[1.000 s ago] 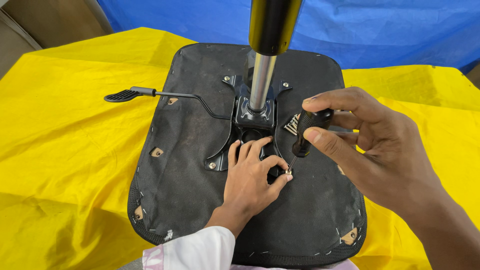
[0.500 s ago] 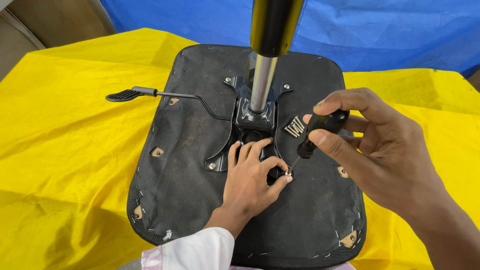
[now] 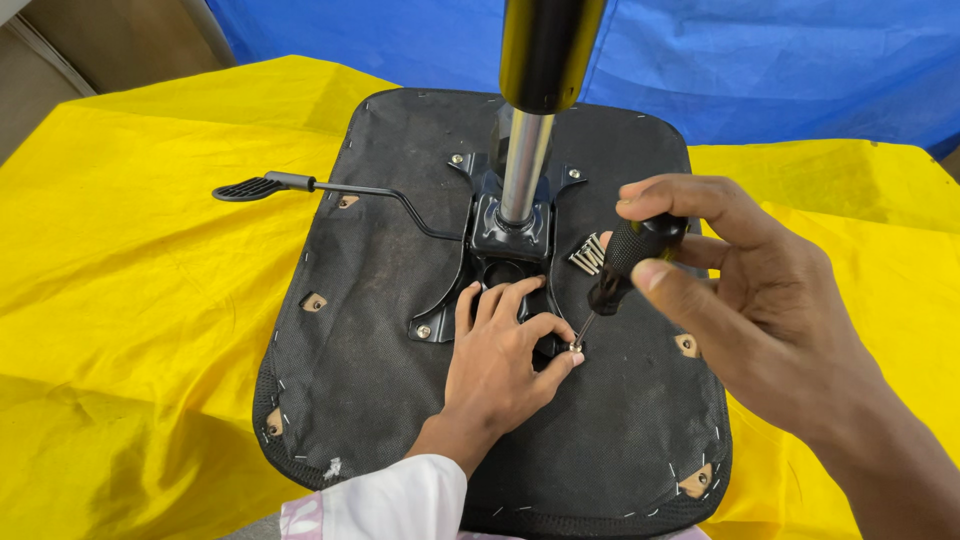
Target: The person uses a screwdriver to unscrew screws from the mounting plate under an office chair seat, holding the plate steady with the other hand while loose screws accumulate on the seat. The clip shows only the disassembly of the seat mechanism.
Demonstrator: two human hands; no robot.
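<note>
- We see the seat (image 3: 380, 300), underside up, at frame centre on a yellow sheet (image 3: 120, 250).
- Our left hand (image 3: 500, 365) rests flat on the seat by the plate (image 3: 455, 290); its thumb and forefinger are pinched on a screw (image 3: 576, 347), just right of centre.
- Our right hand (image 3: 740, 290), at right, is wrapped around a screwdriver (image 3: 625, 265), tip on that screw.
- Chrome post (image 3: 525, 165) stands upright at top centre; lever (image 3: 300, 185) points to the upper left.
</note>
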